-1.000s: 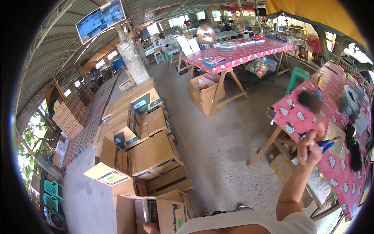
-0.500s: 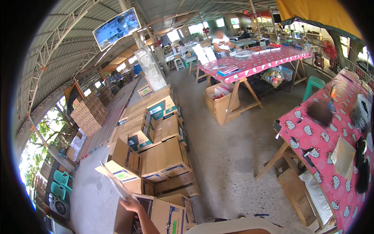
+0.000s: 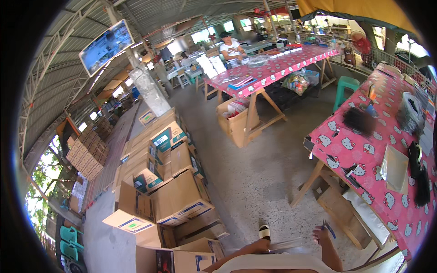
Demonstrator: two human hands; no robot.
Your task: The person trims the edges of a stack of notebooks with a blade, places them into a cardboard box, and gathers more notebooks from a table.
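Observation:
My left hand (image 3: 261, 246) is low in the middle, closed on the end of a thin, flat, pale packet (image 3: 286, 245) that is seen nearly edge-on and blurred. My right hand (image 3: 320, 234), a little to the right of it, holds a small scissors-like tool with dark blue handles (image 3: 329, 230); its fingers point left toward the packet. Left of my body stands an open cardboard box (image 3: 193, 261) with dark contents partly visible. Another carton with raised flaps (image 3: 129, 218) is just beyond it.
Rows of stacked cartons (image 3: 159, 166) run away on the left. At right, a pink-covered table (image 3: 348, 143) holds a black bristly bundle (image 3: 357, 120), clear plastic sleeves (image 3: 395, 169) and a black strap-like item (image 3: 421, 182). A person (image 3: 233, 51) works behind the farther pink table (image 3: 268, 82).
My left hand has moved from above the open box at left to in front of my body, carrying the flat packet. My right hand has come into view with the blue-handled tool. The view has shifted.

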